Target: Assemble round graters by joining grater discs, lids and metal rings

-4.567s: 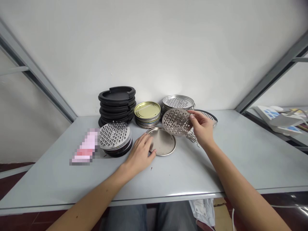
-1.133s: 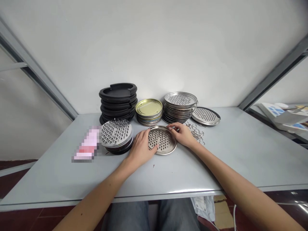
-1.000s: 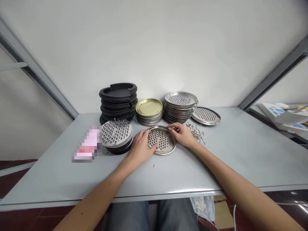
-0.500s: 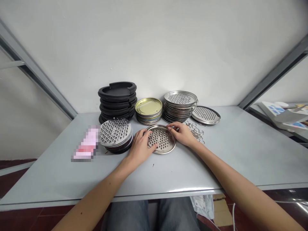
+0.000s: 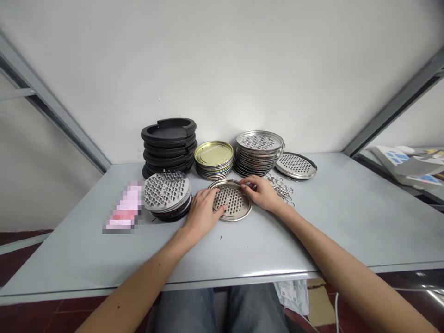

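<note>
The head view looks from above the near side of the desk, forward and down, far enough back to take in the wall behind it and the legs below.

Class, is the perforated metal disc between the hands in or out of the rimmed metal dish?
In: the perforated metal disc lies inside the rimmed metal dish, whose edge shows around it.

Silvery disc with dark slotted pattern
</note>
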Demonstrator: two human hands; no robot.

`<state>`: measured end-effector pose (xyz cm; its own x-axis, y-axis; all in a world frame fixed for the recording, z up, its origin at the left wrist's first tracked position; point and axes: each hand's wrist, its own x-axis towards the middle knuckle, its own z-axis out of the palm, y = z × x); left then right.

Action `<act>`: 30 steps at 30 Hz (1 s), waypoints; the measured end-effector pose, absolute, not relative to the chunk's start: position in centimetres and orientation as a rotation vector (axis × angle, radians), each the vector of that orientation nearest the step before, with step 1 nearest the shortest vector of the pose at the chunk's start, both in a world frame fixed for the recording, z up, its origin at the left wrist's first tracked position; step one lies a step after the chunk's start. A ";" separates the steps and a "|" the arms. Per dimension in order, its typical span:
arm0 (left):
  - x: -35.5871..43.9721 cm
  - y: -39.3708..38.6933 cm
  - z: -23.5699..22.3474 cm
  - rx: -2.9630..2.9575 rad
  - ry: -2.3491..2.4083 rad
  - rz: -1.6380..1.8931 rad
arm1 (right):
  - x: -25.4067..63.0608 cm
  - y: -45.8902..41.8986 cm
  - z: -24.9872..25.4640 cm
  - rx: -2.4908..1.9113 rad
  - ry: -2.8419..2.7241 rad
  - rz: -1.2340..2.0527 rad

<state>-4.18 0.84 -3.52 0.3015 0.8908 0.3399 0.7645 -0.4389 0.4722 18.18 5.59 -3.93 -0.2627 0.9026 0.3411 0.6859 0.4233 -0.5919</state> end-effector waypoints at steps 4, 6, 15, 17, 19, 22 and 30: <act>-4.1 0.8 -3.5 2.328 1.509 0.860 | 18.1 5.4 -3.8 -1.307 -2.060 0.361; -4.1 0.9 -3.5 2.316 1.506 0.873 | 18.1 5.3 -3.7 -1.293 -2.063 0.332; -4.1 0.9 -3.6 2.306 1.487 0.907 | 17.8 5.1 -3.7 -1.272 -2.139 0.351; -4.1 0.9 -3.5 2.316 1.477 0.905 | 17.7 5.1 -3.7 -1.269 -2.134 0.356; -4.1 0.8 -3.5 2.325 1.467 0.908 | 17.7 5.1 -3.9 -1.272 -2.112 0.370; -4.1 0.8 -3.5 2.326 1.467 0.915 | 17.6 5.4 -4.0 -1.303 -2.058 0.398; -4.2 0.7 -3.6 2.331 1.459 0.891 | 16.5 6.7 -3.5 -1.438 -2.023 0.423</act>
<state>-4.22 0.69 -3.58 0.3115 0.8778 0.3640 0.7246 -0.4672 0.5066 16.47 6.68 -3.55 -0.2211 0.9294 0.2955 0.7330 0.3583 -0.5782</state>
